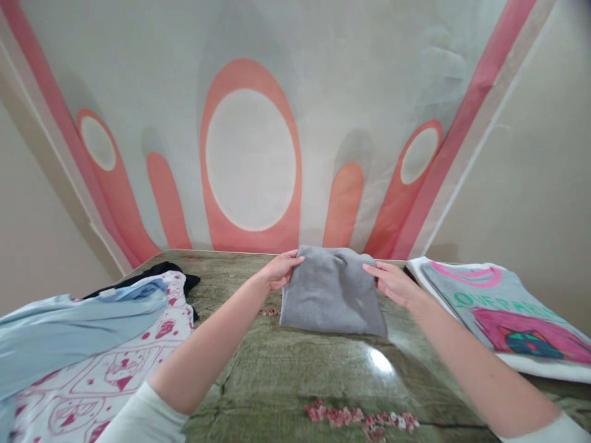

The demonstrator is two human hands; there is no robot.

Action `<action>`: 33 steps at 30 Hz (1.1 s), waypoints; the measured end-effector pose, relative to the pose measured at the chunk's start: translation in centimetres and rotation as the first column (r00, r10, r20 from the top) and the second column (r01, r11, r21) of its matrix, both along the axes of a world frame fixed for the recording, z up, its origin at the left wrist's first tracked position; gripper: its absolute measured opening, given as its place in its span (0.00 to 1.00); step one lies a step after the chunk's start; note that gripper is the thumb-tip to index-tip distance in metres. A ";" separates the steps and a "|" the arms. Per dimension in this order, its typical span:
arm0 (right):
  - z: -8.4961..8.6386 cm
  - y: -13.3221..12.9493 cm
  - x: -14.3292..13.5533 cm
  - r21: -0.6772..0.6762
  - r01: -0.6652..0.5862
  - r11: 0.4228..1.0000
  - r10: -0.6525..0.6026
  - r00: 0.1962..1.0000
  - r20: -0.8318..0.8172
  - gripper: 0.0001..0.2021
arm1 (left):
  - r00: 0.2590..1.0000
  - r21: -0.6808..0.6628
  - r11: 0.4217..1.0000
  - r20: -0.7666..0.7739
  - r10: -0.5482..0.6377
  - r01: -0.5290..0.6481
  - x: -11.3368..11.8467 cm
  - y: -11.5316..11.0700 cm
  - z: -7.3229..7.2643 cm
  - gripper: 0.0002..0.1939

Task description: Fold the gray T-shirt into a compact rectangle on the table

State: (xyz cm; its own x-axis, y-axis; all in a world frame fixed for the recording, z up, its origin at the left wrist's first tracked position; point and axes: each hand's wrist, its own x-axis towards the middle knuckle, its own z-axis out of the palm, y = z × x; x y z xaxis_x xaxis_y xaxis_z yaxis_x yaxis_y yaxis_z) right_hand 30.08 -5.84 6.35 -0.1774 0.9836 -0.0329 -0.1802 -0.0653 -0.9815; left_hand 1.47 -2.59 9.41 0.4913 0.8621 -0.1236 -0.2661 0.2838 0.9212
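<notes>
A grey folded garment (pixel 335 295) is held up by its far corners over the table, its near edge at or close to the tabletop. My left hand (pixel 281 271) pinches its left far corner, thumb on top and fingers behind. On the right far corner, my right hand (pixel 391 282) grips the cloth in the same way. The fingers behind the fabric are partly hidden. A crease runs down near the middle of the upper edge.
Light blue clothing (pixel 83 329) and a white garment with pink prints (pixel 124 366) lie at left, over a black one (pixel 159 269). Folded shirts (pixel 512 314) are stacked at right. The wood-patterned table (pixel 258 381) bears pink flowers (pixel 339 415). A patterned backdrop (pixel 323 123) stands behind.
</notes>
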 end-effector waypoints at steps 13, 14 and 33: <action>5.9 -19.2 2.6 -0.163 -0.816 0.555 0.733 0.387 0.559 0.19 | 0.568 -0.055 0.667 -0.476 -0.671 0.743 -5.4 -17.9 2.5 0.22; 5.6 -19.2 2.5 -0.172 -0.804 0.569 0.721 0.387 0.575 0.20 | 0.580 -0.058 0.685 -0.485 -0.655 0.726 -5.4 -17.8 2.0 0.22; -2.8 -4.1 -7.9 0.400 -0.356 0.845 -0.354 0.189 0.916 0.10 | 0.573 0.717 0.670 -0.637 0.516 0.193 5.2 -3.5 -7.5 0.06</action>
